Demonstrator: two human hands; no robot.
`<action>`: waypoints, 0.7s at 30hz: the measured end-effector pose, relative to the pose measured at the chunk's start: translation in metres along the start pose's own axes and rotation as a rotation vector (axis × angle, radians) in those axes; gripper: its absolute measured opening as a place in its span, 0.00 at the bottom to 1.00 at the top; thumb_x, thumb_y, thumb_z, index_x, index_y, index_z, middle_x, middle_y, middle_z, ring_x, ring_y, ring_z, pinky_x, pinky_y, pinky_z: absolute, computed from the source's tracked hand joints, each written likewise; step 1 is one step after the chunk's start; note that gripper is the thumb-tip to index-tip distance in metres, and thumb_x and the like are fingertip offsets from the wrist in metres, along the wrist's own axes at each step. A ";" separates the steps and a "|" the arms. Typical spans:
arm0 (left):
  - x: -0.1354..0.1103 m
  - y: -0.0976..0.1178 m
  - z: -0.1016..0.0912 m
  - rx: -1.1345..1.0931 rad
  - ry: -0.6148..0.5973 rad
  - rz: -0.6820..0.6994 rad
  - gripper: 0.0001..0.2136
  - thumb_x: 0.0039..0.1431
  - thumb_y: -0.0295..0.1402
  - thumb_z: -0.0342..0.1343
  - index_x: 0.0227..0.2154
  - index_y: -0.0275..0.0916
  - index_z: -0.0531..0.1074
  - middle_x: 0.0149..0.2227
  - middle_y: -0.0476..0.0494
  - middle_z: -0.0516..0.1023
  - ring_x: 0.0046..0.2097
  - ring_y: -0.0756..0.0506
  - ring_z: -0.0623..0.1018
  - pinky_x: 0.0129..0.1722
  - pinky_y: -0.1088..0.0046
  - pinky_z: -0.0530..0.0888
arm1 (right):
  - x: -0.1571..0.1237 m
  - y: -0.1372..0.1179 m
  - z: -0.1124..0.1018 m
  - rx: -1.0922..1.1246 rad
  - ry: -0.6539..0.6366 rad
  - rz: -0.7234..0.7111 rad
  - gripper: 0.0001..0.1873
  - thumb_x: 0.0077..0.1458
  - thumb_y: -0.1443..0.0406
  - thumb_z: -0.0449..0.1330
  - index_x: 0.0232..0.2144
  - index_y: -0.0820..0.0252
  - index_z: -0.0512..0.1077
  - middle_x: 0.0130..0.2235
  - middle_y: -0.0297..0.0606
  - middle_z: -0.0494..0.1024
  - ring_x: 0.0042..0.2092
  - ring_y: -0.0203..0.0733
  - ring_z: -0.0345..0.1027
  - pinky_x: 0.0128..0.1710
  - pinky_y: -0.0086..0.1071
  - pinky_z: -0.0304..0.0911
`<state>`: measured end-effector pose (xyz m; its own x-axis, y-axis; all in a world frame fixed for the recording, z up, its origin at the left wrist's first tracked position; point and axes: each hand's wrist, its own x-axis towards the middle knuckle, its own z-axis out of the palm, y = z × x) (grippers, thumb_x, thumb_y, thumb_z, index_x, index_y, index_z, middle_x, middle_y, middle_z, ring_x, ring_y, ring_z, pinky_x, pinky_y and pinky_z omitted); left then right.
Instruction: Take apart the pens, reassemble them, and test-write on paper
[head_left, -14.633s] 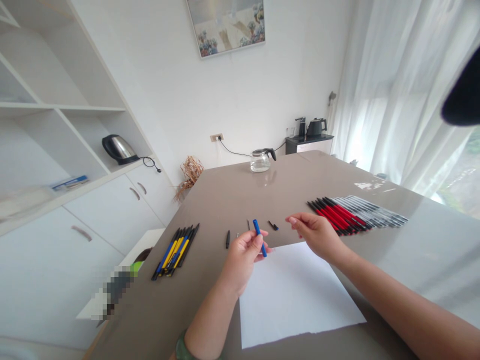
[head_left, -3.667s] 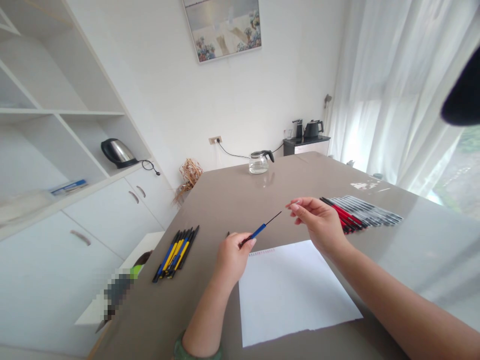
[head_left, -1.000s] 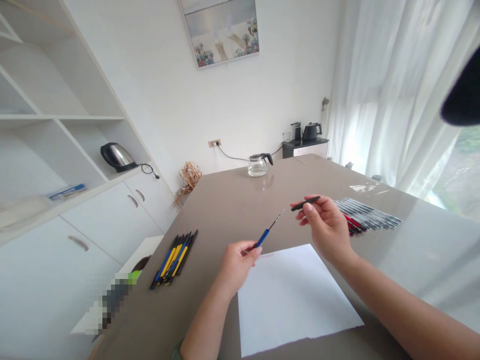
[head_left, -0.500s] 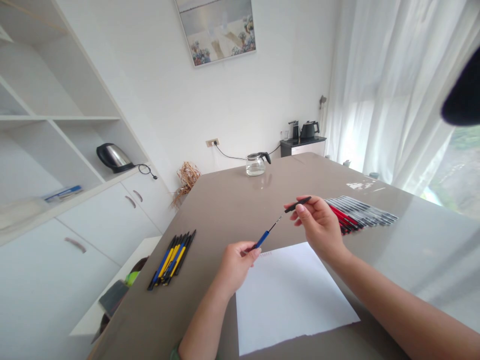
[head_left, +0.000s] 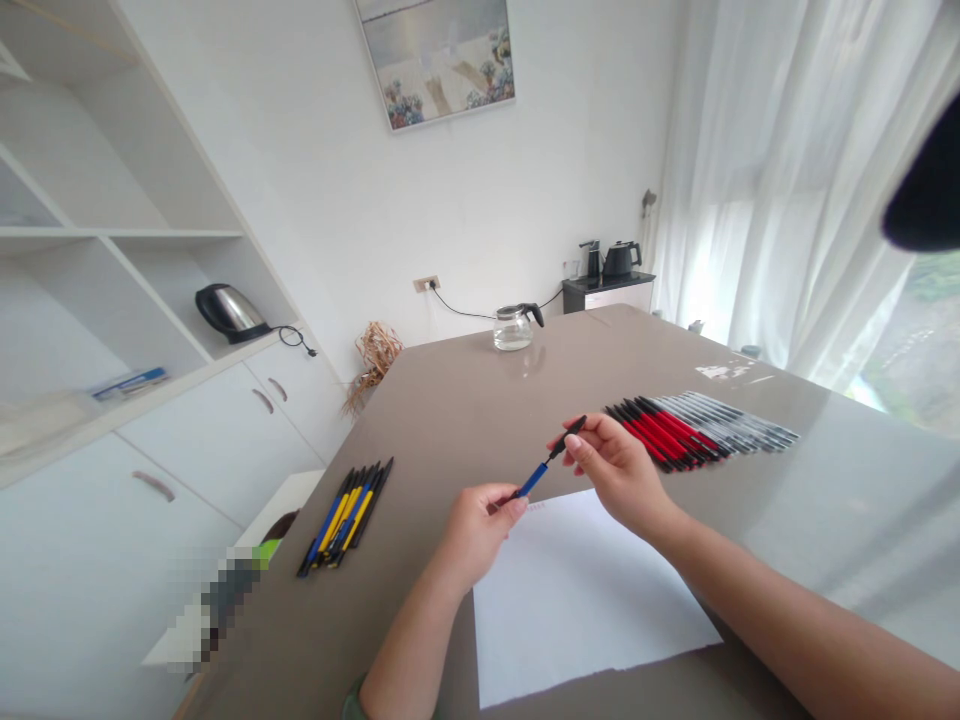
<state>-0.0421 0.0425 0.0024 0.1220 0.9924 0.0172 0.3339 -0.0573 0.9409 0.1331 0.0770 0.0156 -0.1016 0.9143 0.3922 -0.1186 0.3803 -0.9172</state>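
Observation:
Between thumb and fingers, my left hand (head_left: 486, 525) grips the blue barrel of a pen (head_left: 534, 480). My right hand (head_left: 611, 460) pinches a black pen tip section (head_left: 568, 440), which sits over the refill just above the barrel, with a short dark gap left between the two parts. Below both hands lies a white sheet of paper (head_left: 585, 600). To the right, behind my right hand, red pens (head_left: 675, 430) with black ends lie in a row beside clear pens (head_left: 739, 425). A bundle of blue, yellow and black pens (head_left: 345, 515) rests on the left.
A glass pot of water (head_left: 513, 328) stands at the far end of the brown table (head_left: 442, 400). White paper scraps (head_left: 724, 370) lie at the right rear. Shelves with a steel kettle (head_left: 231, 312) are on the left; a small black-topped cabinet (head_left: 609, 285) is at the back.
My right hand has come down and left, bringing the black tip section over the exposed refill and close to the blue barrel. My left hand has barely moved. More red pens show now.

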 end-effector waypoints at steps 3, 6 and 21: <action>0.000 0.000 0.000 -0.001 -0.010 -0.008 0.14 0.47 0.41 0.51 0.31 0.35 0.73 0.20 0.51 0.64 0.20 0.54 0.59 0.20 0.78 0.57 | -0.003 0.003 0.003 0.025 -0.041 0.060 0.12 0.49 0.59 0.53 0.35 0.59 0.61 0.32 0.39 0.73 0.28 0.33 0.64 0.25 0.27 0.60; 0.001 -0.002 -0.001 -0.009 -0.014 -0.002 0.14 0.48 0.40 0.50 0.32 0.35 0.72 0.20 0.52 0.64 0.21 0.54 0.59 0.19 0.79 0.56 | -0.003 0.006 0.004 0.042 -0.030 0.098 0.13 0.49 0.58 0.53 0.34 0.59 0.61 0.33 0.39 0.73 0.28 0.33 0.64 0.25 0.27 0.59; -0.001 0.000 -0.004 -0.031 -0.045 0.032 0.16 0.51 0.42 0.48 0.33 0.33 0.70 0.19 0.53 0.60 0.20 0.55 0.58 0.19 0.79 0.57 | -0.003 0.006 0.005 0.093 -0.044 0.190 0.12 0.47 0.57 0.55 0.30 0.61 0.64 0.29 0.38 0.73 0.26 0.32 0.62 0.25 0.27 0.59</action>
<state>-0.0456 0.0421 0.0034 0.1745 0.9841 0.0329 0.2998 -0.0850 0.9502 0.1276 0.0758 0.0091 -0.1740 0.9604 0.2174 -0.1839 0.1852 -0.9653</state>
